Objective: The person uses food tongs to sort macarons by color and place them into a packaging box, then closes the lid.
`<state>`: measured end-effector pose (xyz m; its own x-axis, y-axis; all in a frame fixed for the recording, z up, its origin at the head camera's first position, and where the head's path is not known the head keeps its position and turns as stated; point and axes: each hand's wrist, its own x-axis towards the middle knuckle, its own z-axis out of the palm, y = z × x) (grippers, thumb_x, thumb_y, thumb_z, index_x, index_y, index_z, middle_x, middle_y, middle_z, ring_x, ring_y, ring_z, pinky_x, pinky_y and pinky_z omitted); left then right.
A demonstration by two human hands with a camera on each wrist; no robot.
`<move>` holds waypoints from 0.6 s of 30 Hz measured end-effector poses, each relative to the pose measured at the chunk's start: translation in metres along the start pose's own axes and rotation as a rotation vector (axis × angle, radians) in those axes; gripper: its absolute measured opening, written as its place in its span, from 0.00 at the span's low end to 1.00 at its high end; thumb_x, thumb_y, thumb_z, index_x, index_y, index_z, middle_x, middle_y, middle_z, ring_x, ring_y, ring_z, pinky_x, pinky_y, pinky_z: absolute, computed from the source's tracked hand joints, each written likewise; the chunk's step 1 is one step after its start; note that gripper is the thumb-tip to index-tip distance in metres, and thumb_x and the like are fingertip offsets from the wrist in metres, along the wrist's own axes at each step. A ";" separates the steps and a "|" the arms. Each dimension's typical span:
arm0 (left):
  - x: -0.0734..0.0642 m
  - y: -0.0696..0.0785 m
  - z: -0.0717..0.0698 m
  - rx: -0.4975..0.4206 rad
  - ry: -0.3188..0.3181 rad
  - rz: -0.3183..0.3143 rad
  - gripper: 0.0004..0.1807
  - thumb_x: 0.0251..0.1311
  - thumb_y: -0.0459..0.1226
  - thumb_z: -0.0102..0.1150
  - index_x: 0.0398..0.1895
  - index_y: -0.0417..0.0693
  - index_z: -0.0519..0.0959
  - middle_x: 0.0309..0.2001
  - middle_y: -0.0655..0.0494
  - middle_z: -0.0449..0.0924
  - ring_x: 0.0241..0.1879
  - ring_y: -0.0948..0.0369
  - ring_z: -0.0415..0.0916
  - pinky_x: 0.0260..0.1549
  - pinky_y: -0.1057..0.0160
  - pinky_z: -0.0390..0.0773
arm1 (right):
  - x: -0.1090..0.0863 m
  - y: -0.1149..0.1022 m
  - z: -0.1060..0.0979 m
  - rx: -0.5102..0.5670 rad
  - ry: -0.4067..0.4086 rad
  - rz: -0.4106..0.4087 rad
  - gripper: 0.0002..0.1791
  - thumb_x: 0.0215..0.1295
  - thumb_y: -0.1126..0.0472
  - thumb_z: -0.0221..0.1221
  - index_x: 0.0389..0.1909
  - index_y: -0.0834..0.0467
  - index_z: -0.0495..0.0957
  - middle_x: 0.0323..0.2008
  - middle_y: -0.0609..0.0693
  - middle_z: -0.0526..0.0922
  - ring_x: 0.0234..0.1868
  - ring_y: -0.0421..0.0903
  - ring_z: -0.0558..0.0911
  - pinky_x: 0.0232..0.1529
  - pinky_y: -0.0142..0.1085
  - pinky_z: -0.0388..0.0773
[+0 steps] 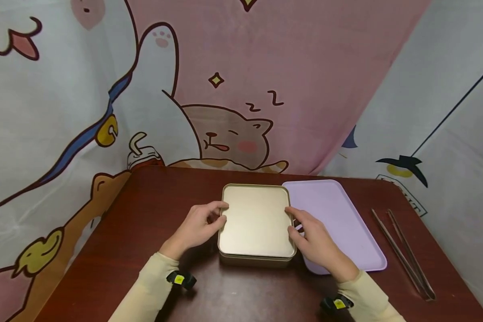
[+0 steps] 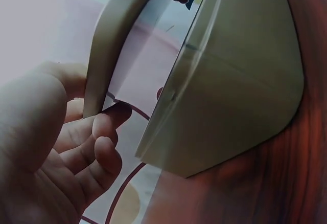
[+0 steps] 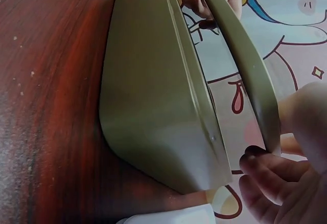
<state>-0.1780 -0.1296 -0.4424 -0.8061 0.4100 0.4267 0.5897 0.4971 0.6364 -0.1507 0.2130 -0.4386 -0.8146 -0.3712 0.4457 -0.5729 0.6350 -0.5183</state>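
A gold rectangular tin (image 1: 255, 260) stands on the table, its lid (image 1: 257, 219) raised off it. Both wrist views show a gap between the lid (image 2: 104, 45) and the tin's body (image 2: 245, 81). On the left edge of the lid, my left hand (image 1: 195, 226) pinches the rim between thumb and fingers. My right hand (image 1: 315, 239) grips the opposite edge, with fingertips under the rim of the lid (image 3: 250, 75) in the right wrist view. What lies inside the tin is hidden.
To the right lies a pale purple tray (image 1: 334, 223), partly behind the right hand. Metal tongs (image 1: 406, 259) rest beyond it, near the right edge of the dark wooden table (image 1: 153, 214). A cartoon-printed cloth (image 1: 306, 89) hangs behind the table.
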 end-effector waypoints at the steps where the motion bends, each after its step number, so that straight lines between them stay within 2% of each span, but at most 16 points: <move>1: 0.000 0.000 0.000 -0.005 -0.005 -0.006 0.15 0.69 0.33 0.65 0.56 0.43 0.84 0.33 0.62 0.85 0.28 0.70 0.78 0.27 0.67 0.79 | -0.001 0.000 0.000 0.007 0.011 0.005 0.25 0.64 0.73 0.63 0.64 0.69 0.77 0.50 0.59 0.85 0.40 0.47 0.85 0.36 0.43 0.88; 6: -0.001 0.003 -0.003 -0.046 -0.015 -0.018 0.14 0.74 0.32 0.57 0.58 0.47 0.85 0.45 0.58 0.89 0.33 0.67 0.78 0.34 0.66 0.79 | -0.006 0.001 -0.005 0.094 0.037 0.079 0.20 0.69 0.71 0.63 0.61 0.65 0.81 0.49 0.56 0.87 0.41 0.42 0.84 0.39 0.37 0.86; 9: -0.001 0.004 -0.007 -0.062 -0.010 0.013 0.19 0.70 0.26 0.55 0.58 0.47 0.85 0.48 0.55 0.89 0.33 0.66 0.78 0.33 0.65 0.78 | -0.007 0.000 -0.011 0.194 0.021 0.137 0.17 0.76 0.69 0.56 0.62 0.63 0.82 0.55 0.58 0.87 0.48 0.37 0.83 0.45 0.28 0.82; 11: 0.000 0.005 -0.009 -0.065 -0.014 0.030 0.21 0.64 0.24 0.57 0.57 0.47 0.85 0.42 0.56 0.89 0.30 0.66 0.77 0.29 0.66 0.78 | -0.006 0.000 -0.015 0.281 0.005 0.157 0.18 0.77 0.71 0.51 0.62 0.64 0.81 0.57 0.60 0.86 0.51 0.35 0.82 0.49 0.24 0.78; 14: 0.002 0.006 -0.013 -0.070 -0.011 0.042 0.23 0.56 0.22 0.60 0.54 0.47 0.86 0.32 0.59 0.85 0.25 0.68 0.75 0.24 0.66 0.78 | -0.005 0.000 -0.019 0.363 -0.002 0.124 0.20 0.74 0.75 0.51 0.61 0.67 0.81 0.52 0.62 0.87 0.46 0.33 0.82 0.44 0.23 0.78; 15: 0.003 0.007 -0.014 -0.066 -0.004 0.047 0.22 0.56 0.23 0.62 0.54 0.47 0.86 0.30 0.61 0.84 0.24 0.68 0.74 0.23 0.67 0.77 | -0.004 0.000 -0.020 0.384 0.000 0.104 0.20 0.72 0.77 0.52 0.61 0.68 0.81 0.51 0.62 0.87 0.45 0.33 0.82 0.42 0.24 0.79; 16: 0.003 0.007 -0.014 -0.070 0.007 0.052 0.19 0.58 0.24 0.64 0.52 0.47 0.86 0.29 0.62 0.82 0.24 0.68 0.74 0.24 0.67 0.77 | -0.004 -0.001 -0.021 0.388 0.015 0.082 0.19 0.71 0.78 0.54 0.60 0.68 0.81 0.48 0.59 0.87 0.41 0.33 0.82 0.38 0.25 0.79; 18: 0.005 0.010 -0.015 -0.070 0.053 0.081 0.12 0.61 0.27 0.66 0.45 0.49 0.87 0.27 0.65 0.78 0.24 0.68 0.72 0.23 0.67 0.74 | -0.003 -0.003 -0.022 0.374 0.053 0.048 0.17 0.70 0.78 0.57 0.56 0.66 0.83 0.43 0.56 0.87 0.37 0.34 0.80 0.33 0.27 0.79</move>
<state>-0.1770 -0.1338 -0.4242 -0.7586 0.4046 0.5108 0.6497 0.4090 0.6408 -0.1440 0.2271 -0.4224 -0.8409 -0.3057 0.4465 -0.5359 0.3563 -0.7654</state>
